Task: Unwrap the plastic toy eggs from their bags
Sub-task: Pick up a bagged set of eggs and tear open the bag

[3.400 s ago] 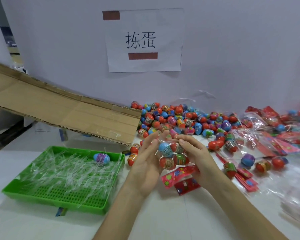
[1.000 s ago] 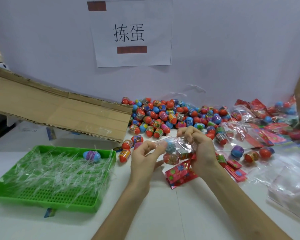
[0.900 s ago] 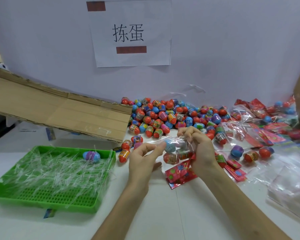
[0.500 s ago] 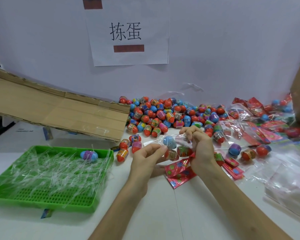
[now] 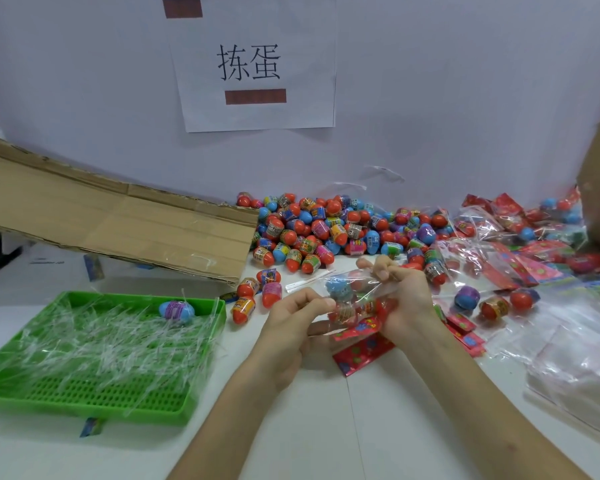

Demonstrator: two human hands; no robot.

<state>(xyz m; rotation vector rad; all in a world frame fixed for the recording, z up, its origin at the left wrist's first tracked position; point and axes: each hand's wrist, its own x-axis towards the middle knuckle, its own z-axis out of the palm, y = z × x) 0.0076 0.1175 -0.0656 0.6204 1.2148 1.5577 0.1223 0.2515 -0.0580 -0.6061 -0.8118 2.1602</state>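
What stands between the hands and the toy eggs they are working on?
Only the film of the clear bag. The left hand and the right hand both pinch it, and the blue egg and red eggs sit inside, so the fingers touch plastic, not eggs. Nothing else visible is in the way.

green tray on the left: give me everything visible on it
The green tray is rectangular plastic with low walls and a perforated floor, sitting flat on the white table at the left. Thin clear plastic strips cover most of it; the near floor shows bare. One blue egg with a purple label lies on the strips near the far right corner. A small printed scrap pokes out under the near wall.
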